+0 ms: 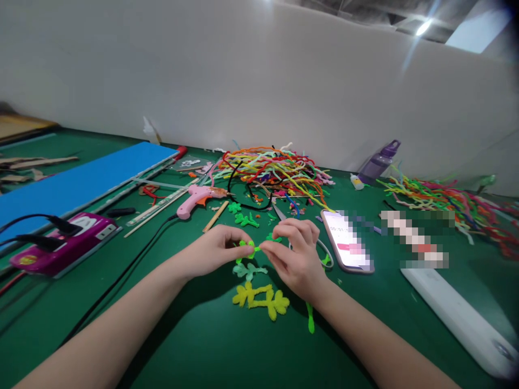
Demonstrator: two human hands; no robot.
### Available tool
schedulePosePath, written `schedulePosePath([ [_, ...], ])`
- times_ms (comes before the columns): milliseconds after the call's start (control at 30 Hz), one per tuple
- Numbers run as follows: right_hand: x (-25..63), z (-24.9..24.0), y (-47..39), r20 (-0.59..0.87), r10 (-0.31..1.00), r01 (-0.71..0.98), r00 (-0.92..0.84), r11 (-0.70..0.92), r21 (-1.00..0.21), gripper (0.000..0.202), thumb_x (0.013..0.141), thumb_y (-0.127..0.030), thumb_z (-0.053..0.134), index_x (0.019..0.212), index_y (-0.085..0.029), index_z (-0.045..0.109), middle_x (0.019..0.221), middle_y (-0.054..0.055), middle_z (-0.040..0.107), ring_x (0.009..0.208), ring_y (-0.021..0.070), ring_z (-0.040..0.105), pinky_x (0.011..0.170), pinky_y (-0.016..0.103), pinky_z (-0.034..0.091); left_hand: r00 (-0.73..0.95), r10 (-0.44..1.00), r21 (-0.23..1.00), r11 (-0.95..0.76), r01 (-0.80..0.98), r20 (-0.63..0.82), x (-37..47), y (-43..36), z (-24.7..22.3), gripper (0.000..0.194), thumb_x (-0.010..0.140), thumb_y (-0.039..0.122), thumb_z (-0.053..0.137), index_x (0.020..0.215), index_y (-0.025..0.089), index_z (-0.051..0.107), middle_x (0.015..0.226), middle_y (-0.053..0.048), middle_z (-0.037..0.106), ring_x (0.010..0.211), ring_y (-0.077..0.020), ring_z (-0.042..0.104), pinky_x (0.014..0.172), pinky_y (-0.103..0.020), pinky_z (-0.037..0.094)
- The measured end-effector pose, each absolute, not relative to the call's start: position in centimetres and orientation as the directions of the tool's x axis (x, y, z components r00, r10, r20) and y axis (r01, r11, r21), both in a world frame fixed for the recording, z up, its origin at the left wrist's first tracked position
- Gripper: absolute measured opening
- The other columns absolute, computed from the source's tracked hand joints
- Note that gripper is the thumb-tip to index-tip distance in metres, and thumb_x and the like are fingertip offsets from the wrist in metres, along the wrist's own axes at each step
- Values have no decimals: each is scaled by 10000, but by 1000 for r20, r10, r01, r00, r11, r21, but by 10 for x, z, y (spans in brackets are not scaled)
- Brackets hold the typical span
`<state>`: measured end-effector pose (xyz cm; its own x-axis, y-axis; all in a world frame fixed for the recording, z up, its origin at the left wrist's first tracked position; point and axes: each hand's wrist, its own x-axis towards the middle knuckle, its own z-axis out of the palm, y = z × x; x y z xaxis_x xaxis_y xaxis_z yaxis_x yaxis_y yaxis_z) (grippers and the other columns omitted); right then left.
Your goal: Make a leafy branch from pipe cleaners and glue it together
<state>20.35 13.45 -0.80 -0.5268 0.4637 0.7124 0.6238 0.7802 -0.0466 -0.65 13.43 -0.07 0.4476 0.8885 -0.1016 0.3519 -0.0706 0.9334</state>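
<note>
My left hand (pixel 221 248) pinches a bright green pipe cleaner (pixel 250 250) bent into small loops. My right hand (pixel 298 256) has thumb and forefinger closed on the thin end of the same piece. Just below my hands lie a mint-green pipe-cleaner shape (pixel 248 271) and a pair of yellow leaf-like pipe-cleaner shapes (pixel 275 303). Beyond my fingers are more green shapes (pixel 245 220). Partly hidden behind my right hand lie scissors (pixel 278 210). A loose green strip (pixel 311 319) sticks out from under my right wrist.
A pink glue gun (pixel 198 199) rests left of centre, its cord running toward me. Further left are a magenta power strip (pixel 67 243) and a blue board (pixel 93 183). Pipe-cleaner piles (pixel 271 167) lie at the back. To the right are a phone (pixel 348 243), purple bottle (pixel 379 162) and white device (pixel 454 319).
</note>
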Motion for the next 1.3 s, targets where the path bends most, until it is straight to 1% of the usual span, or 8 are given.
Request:
schedulePosePath([
  [167, 203, -7, 135, 706, 458, 612, -540, 789, -44, 75, 858, -215, 602, 847, -266, 656, 969, 21, 602, 1079, 207, 497, 931, 392, 325, 443, 891, 930, -73, 361, -101, -8, 135, -1, 306, 805, 448, 588, 831, 153, 663, 684, 19, 560, 624, -118, 460, 578, -220, 362],
  [333, 205, -3, 138, 662, 607, 657, -440, 720, -223, 194, 873, -318, 579, 1053, -272, 634, 1134, 51, 563, 1121, 234, 479, 956, 424, 334, 343, 933, 933, -23, 359, -109, -11, 139, -5, 331, 776, 464, 617, 880, 152, 655, 676, 8, 587, 608, -128, 497, 558, -226, 368],
  [433, 208, -3, 141, 657, 678, 679, -330, 654, -334, 193, 893, -283, 526, 1053, -245, 627, 1140, 65, 551, 1109, 231, 494, 961, 430, 336, 259, 963, 896, -47, 441, -76, -16, 143, -8, 372, 767, 476, 618, 952, 155, 644, 686, -2, 611, 610, -145, 532, 552, -234, 385],
  [600, 210, -5, 146, 667, 697, 684, -264, 623, -380, 169, 876, -222, 508, 983, -231, 638, 1107, 65, 551, 1089, 233, 515, 959, 439, 336, 199, 976, 606, -210, 767, 86, -24, 148, -17, 319, 842, 463, 519, 933, 196, 667, 822, -42, 683, 706, -190, 592, 634, -282, 440],
  [733, 210, -5, 146, 670, 692, 683, -268, 627, -375, 172, 863, -205, 512, 979, -234, 635, 1108, 63, 547, 1089, 234, 514, 958, 445, 334, 247, 923, 391, -352, 851, 294, -26, 147, -23, 314, 884, 368, 492, 1087, 177, 637, 1062, -102, 653, 1014, -260, 576, 878, -377, 450],
  [800, 210, -5, 146, 671, 690, 682, -270, 629, -373, 171, 863, -199, 510, 978, -236, 631, 1107, 62, 548, 1089, 233, 513, 957, 447, 333, 278, 884, 312, -403, 860, 375, -25, 146, -23, 311, 897, 323, 485, 1133, 165, 611, 1112, -116, 617, 1079, -267, 542, 930, -400, 430],
  [1000, 210, -7, 146, 658, 702, 683, -274, 624, -381, 178, 862, -189, 509, 987, -238, 625, 1111, 62, 550, 1093, 234, 507, 955, 450, 335, 411, 882, 317, -467, 825, 230, -21, 142, -18, 205, 906, 286, 492, 964, 179, 657, 949, -69, 624, 909, -220, 594, 800, -341, 491],
  [1300, 210, -9, 148, 651, 699, 674, -295, 636, -377, 168, 860, -191, 506, 971, -226, 627, 1101, 68, 557, 1075, 239, 517, 949, 459, 345, 446, 883, 246, -469, 848, 146, -16, 141, -20, 222, 911, 208, 462, 978, 160, 668, 931, -82, 618, 914, -222, 594, 809, -342, 490],
])
